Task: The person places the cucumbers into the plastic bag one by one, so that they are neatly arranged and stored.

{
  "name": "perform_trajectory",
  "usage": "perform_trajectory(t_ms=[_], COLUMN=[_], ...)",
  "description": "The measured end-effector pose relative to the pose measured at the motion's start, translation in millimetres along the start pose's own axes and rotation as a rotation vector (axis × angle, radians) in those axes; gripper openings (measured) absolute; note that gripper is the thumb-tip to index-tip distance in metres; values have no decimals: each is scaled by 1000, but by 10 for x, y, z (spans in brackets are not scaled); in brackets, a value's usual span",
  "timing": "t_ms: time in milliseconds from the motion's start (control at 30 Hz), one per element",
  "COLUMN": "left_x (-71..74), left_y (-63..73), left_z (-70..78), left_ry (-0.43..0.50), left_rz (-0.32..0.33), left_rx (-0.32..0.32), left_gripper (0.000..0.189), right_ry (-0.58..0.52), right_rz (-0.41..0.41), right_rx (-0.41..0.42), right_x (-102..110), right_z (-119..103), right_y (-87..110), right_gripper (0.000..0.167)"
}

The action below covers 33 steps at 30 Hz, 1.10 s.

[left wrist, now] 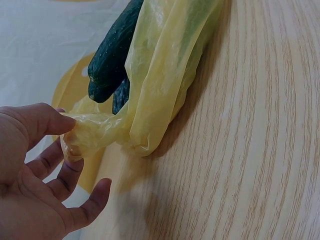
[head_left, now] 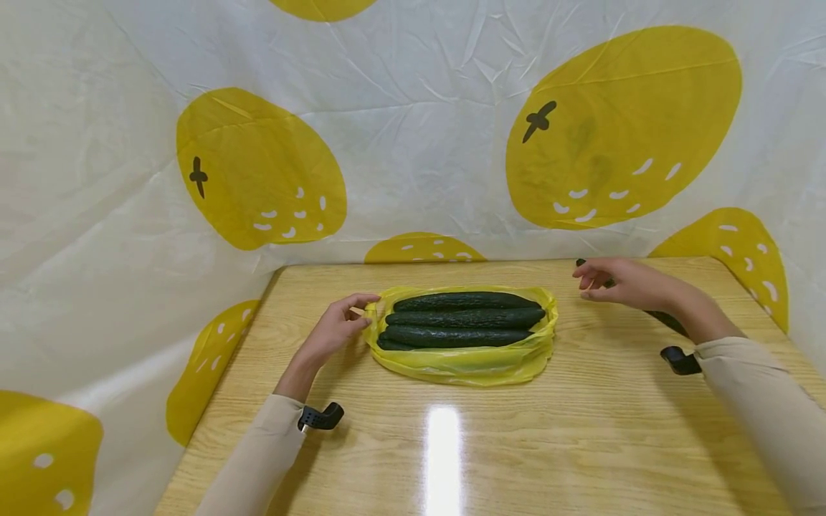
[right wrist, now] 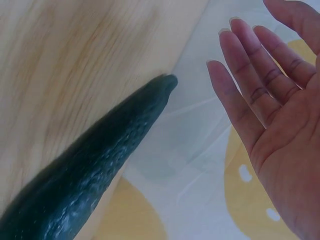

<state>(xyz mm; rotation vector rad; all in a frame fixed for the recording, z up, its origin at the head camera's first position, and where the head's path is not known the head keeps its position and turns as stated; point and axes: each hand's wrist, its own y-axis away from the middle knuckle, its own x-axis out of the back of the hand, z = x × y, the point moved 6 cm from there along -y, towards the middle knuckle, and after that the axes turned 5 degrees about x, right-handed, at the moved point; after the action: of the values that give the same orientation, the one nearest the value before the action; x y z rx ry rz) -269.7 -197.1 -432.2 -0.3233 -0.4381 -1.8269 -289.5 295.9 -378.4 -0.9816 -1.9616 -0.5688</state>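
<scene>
Several dark green cucumbers (head_left: 464, 319) lie side by side in an opened yellow plastic bag (head_left: 461, 369) at the middle of the table. My left hand (head_left: 338, 326) pinches the bag's left end between thumb and fingers; the left wrist view shows the bunched plastic (left wrist: 92, 132) there, with the little finger held away. To the right of the bag, my right hand (head_left: 635, 285) hovers over a loose cucumber (head_left: 667, 322), hiding much of it in the head view. In the right wrist view that cucumber (right wrist: 95, 160) lies apart from the extended fingers, and the palm holds nothing.
The light wooden table (head_left: 516, 444) ends against a white sheet (head_left: 413, 165) with large yellow fruit prints, which hangs behind it and at both sides. Black wrist devices (head_left: 323, 416) sit at both sleeve cuffs.
</scene>
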Motion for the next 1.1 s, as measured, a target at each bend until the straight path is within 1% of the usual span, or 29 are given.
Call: perform_trajectory(t_ms=[133, 367, 600, 767, 967, 1100], left_x=[5, 8, 10, 7, 7, 8], left_y=[-8, -6, -18, -22, -5, -5], left_z=[-5, -2, -26, -30, -17, -19], left_ry=[-6, -5, -6, 2, 4, 1], left_rz=[1, -1, 0, -4, -4, -3], left_rx=[-2, -10, -7, -2, -4, -8], left_gripper=[44, 43, 43, 43, 43, 43], right_ry=[31, 49, 73, 88, 86, 114], right_rz=[8, 37, 64, 74, 80, 96], right_rx=[-13, -19, -65, -55, -60, -55], right_x=[21, 47, 75, 99, 110, 109], right_z=[52, 123, 243, 298, 383, 433], right_y=[51, 156, 273, 355, 442, 498], right_gripper=[40, 37, 33, 33, 37, 36])
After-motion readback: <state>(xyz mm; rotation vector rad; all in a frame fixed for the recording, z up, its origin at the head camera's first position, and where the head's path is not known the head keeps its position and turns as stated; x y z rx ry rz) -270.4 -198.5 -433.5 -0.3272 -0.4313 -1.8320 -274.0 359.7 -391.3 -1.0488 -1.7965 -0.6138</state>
